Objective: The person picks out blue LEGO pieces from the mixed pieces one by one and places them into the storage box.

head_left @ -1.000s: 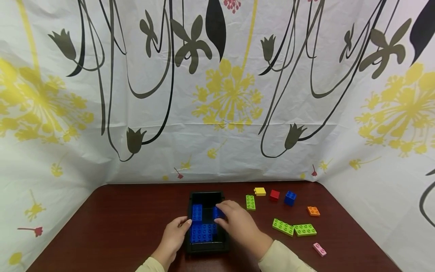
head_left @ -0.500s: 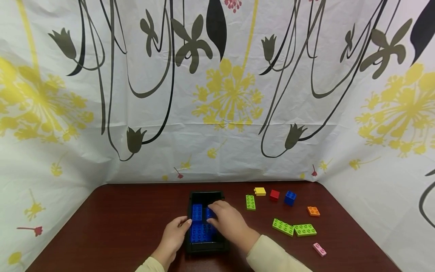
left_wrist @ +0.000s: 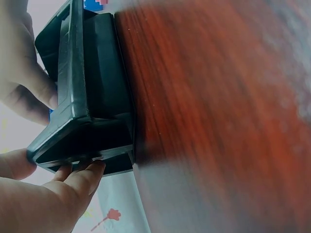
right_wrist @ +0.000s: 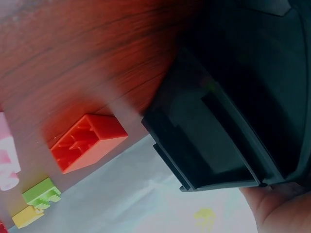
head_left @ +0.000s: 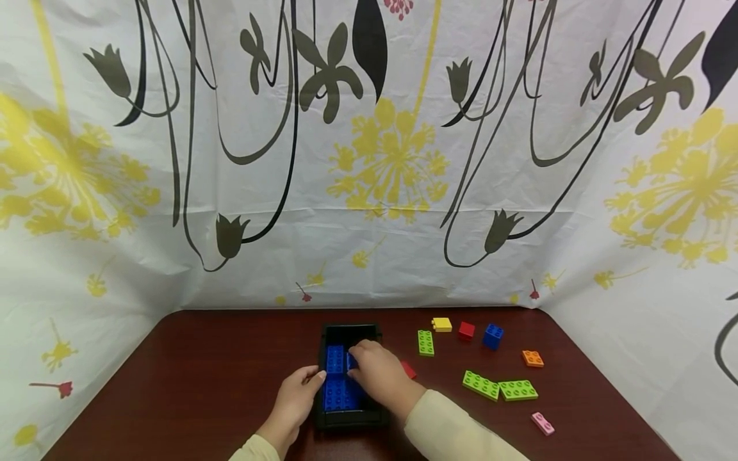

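A black plastic bin (head_left: 352, 420) stands on the table with several blue toy bricks (head_left: 334, 360) in it. At its left rim my left hand (head_left: 293, 398) grips the wall; the left wrist view shows fingers (left_wrist: 87, 177) under the bin's edge. My right hand (head_left: 380, 374) reaches over the right wall and pinches a blue brick (head_left: 349, 362) beside the bricks on the left; most of that brick is hidden. Just right of this hand lies a red brick (head_left: 409, 369), mostly covered by it. In the right wrist view the red brick (right_wrist: 90, 141) shows its hollow side.
Loose bricks lie to the right: light green (head_left: 425, 343), yellow (head_left: 441, 324), red (head_left: 466, 330), blue (head_left: 492, 336), orange (head_left: 533, 358), two more light green (head_left: 481, 385) and pink (head_left: 542, 423). A patterned cloth (head_left: 369, 262) hangs behind and beside the table.
My right hand has moved left inside the bin, carrying the blue brick toward the left-hand bricks. The red brick beside the hand has come into view. My left hand stays on the rim.
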A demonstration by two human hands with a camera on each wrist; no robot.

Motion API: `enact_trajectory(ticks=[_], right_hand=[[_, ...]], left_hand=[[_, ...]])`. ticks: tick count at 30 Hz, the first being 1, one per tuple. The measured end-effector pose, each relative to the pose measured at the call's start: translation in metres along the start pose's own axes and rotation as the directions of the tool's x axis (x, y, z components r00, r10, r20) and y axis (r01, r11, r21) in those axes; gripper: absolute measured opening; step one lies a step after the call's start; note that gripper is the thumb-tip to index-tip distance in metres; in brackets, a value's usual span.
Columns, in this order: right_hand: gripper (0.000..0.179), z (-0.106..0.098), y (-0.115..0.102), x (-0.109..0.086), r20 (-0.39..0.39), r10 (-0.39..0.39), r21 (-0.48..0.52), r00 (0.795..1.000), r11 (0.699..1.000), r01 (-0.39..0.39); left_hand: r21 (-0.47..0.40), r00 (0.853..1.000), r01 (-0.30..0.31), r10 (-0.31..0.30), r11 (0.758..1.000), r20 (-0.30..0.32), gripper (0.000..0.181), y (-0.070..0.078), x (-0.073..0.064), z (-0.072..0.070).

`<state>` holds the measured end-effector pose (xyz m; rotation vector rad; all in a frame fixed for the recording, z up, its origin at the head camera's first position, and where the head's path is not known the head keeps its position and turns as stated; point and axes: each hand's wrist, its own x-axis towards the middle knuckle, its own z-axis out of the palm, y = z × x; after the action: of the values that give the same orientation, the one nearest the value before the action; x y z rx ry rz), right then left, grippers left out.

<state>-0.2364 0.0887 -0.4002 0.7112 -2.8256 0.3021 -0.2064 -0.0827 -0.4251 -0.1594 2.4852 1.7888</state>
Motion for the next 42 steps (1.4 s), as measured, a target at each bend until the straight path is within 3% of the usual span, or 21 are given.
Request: enact_trajectory(ticks=[8, 25, 42], right_hand=[[0.036, 0.005, -0.003, 0.007, 0.035, 0.026, -0.047, 0.999, 0.999, -0.024], [0.026, 0.01, -0.007, 0.016, 0.099, 0.016, -0.142, 0.995, 0.99, -0.002], [0.026, 0.009, -0.012, 0.023, 0.19, 0.068, -0.192, 0.979, 0.981, -0.031]], left_hand=[[0.0, 1.0, -0.003, 0.003, 1.0, 0.001, 0.052, 0.001, 0.0, 0.0], [0.003, 1.0, -0.006, 0.006, 1.0, -0.014, 0.05, 0.001, 0.0, 0.0], [-0.007, 1.0, -0.003, 0.003, 1.0, -0.002, 0.05, 0.003, -0.002, -0.001]])
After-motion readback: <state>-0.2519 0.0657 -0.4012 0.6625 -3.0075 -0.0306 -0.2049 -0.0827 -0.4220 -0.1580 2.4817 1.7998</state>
